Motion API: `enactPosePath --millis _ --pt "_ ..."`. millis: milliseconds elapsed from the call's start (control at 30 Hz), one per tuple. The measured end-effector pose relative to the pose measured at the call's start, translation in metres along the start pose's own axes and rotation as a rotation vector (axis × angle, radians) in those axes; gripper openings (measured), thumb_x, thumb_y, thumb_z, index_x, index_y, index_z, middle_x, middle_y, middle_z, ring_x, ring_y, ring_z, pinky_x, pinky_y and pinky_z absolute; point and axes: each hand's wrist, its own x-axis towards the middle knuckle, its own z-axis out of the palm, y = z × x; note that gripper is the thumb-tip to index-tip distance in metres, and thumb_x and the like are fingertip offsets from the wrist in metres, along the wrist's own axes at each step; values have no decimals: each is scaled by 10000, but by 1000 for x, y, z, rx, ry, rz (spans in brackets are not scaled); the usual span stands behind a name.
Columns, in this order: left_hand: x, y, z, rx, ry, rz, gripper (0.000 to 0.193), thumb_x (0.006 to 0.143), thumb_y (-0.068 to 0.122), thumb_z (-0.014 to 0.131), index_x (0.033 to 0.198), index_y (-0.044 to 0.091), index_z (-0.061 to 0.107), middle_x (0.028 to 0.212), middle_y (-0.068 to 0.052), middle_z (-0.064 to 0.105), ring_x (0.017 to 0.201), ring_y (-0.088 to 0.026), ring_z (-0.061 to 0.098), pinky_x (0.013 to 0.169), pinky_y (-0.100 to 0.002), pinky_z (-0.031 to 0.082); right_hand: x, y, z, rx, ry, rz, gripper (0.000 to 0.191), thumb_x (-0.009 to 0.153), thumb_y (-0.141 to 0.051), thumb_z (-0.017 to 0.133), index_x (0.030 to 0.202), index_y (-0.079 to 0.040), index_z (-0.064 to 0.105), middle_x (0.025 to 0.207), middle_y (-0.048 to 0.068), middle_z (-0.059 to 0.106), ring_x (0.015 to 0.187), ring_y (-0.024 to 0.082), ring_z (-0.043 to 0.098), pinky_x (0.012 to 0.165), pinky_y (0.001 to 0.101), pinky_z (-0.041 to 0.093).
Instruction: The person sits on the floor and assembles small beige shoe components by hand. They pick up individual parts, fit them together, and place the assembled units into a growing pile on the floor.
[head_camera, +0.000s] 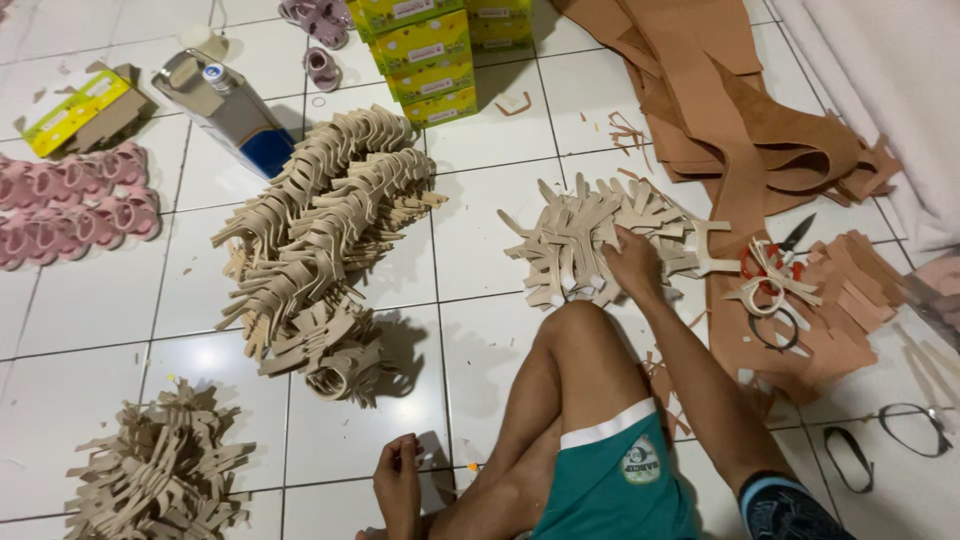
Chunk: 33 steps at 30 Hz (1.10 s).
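Three heaps of beige strap cut-outs on the white tiled floor (480, 150). Right hand (632, 262) reaches forward past the bent knee and presses down on the fan-shaped pile of beige cut-outs (590, 240); palm lies on the pile's near right edge, fingers curled into the pieces. Grip looks narrow, closed on the top pieces, though whether any single piece is pinched cannot be told.

Left hand (398, 485) low near the bottom edge, resting by the leg, fingers bunched loosely together; whether anything small sits in that grip cannot be told. Well apart from the pile.

Larger stacked heap of beige straps (325, 230) to the left of the fan-shaped pile, a tile's gap between. Third heap (160, 470) at lower left.

Just right of the right hand: red-handled scissors (775, 258) lying on brown sheet material (740, 130), with loose cut-outs over the handles.

Far side of the floor: yellow-green boxes (430, 55), a metal can (225, 105) tipped on its side, pink sandals (75, 205) at the left edge. Eyeglasses (915, 428) at lower right.
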Motion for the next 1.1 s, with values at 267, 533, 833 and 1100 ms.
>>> enactPosePath --millis 267,533,833,1100 --pt "-5 16 17 -99 -88 21 302 961 251 671 1066 -27 725 888 -117 746 854 -188 701 772 -319 580 -83 -37 -4 190 -148 -456 414 900 -302 718 1272 -120 724 1116 170 747 966 310 738 848 370 581" --pt "-19 33 19 -150 10 8 285 921 233 747 1051 -21 736 853 -103 754 787 -156 687 728 -284 572 -248 -119 135 105 -677 -1077 315 967 -128 658 1268 -35 660 929 146 696 863 332 688 734 428 564" --pt "-5 25 38 -270 -78 -127 302 881 215 802 1053 -32 777 878 -76 766 828 -141 681 778 -262 543 -231 -101 133 382 -893 -654 272 936 -255 705 1106 -44 677 1022 120 770 961 306 754 801 409 582" --pt "-5 16 49 -607 -67 -10 445 891 124 772 1281 -4 600 1004 -100 750 977 -147 691 895 -266 547 -231 -106 138 453 -842 -814 233 957 -187 641 1132 -40 687 1030 156 744 901 298 749 705 329 632"
